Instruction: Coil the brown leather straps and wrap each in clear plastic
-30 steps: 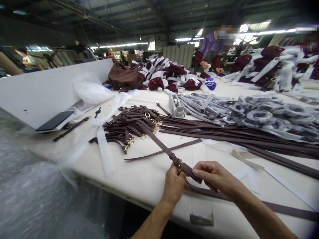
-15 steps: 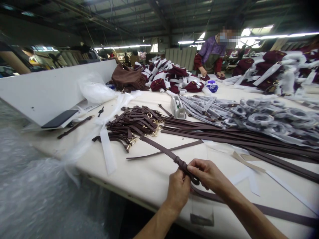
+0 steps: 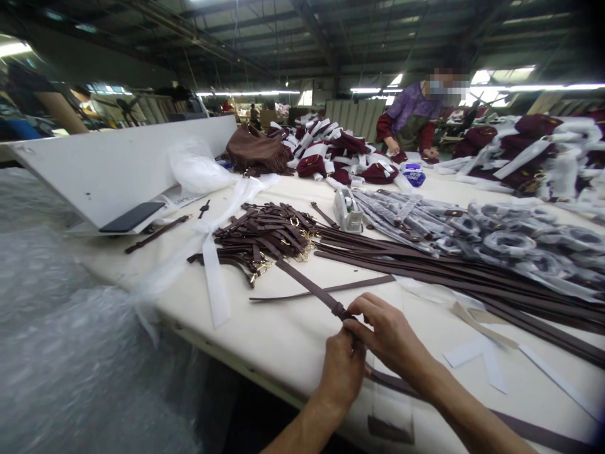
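Note:
A long dark brown strap (image 3: 309, 287) runs from the pile of short straps towards me, and both my hands close on it near the table's front edge. My left hand (image 3: 344, 366) grips it from below, fingers curled round it. From above, my right hand (image 3: 380, 325) pinches it beside a keeper loop (image 3: 338, 309); its fingertips partly cover the strap there. The strap's other part comes out under my right wrist and trails off to the lower right. Another thin brown strap (image 3: 359, 282) lies crosswise behind the held one.
Short straps with gold clasps (image 3: 269, 233) are heaped ahead. Long bare straps (image 3: 425, 265) and plastic-wrapped straps (image 3: 505, 233) lie right, near a tape dispenser (image 3: 348, 211). Maroon bags (image 3: 326, 157) stand behind. A co-worker (image 3: 406, 113) works across the table. Bubble wrap (image 3: 94, 353) hangs left.
My right fingers have shifted along the strap towards the keeper loop and now cover more of it. The dark loop of strap seen below them is now hidden. The view has tilted slightly.

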Tool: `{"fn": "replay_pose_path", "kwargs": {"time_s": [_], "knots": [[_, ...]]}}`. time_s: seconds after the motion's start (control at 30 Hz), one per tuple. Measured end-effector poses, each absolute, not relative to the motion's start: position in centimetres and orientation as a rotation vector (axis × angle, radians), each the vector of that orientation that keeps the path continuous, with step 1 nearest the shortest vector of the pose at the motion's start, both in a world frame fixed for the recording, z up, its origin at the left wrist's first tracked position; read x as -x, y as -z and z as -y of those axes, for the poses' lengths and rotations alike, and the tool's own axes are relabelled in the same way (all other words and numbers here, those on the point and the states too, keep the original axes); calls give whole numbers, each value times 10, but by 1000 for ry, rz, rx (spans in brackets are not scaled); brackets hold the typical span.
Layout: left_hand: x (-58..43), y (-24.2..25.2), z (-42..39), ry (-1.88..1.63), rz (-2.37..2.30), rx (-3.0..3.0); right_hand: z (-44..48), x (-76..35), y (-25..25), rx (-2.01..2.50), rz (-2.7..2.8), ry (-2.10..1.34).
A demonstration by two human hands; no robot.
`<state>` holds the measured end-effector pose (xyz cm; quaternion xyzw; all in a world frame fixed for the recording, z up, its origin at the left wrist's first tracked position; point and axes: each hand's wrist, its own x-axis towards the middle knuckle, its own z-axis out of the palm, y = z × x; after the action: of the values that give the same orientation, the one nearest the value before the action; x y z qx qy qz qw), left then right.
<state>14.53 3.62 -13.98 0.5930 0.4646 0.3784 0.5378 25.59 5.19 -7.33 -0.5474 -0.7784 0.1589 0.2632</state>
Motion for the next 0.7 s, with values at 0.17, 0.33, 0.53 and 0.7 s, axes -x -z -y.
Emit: {"fn": "replay_pose_path", "kwargs": {"time_s": [0.17, 0.33, 0.53, 0.7], "knots": [[-147, 149, -27, -915, -1084, -1458, -73, -243, 69, 1217, 2210, -299], [-143, 144, -26, -982, -1070, -1446, -114, -219, 51, 1122, 2209, -371], [-142, 149, -34, -1024, -1273, -1393, -112, -194, 67, 1314, 2072, -863], [-130, 153, -42, -964, -1428, -1510, -103, -183, 76, 1291, 2119, -1067]]}}
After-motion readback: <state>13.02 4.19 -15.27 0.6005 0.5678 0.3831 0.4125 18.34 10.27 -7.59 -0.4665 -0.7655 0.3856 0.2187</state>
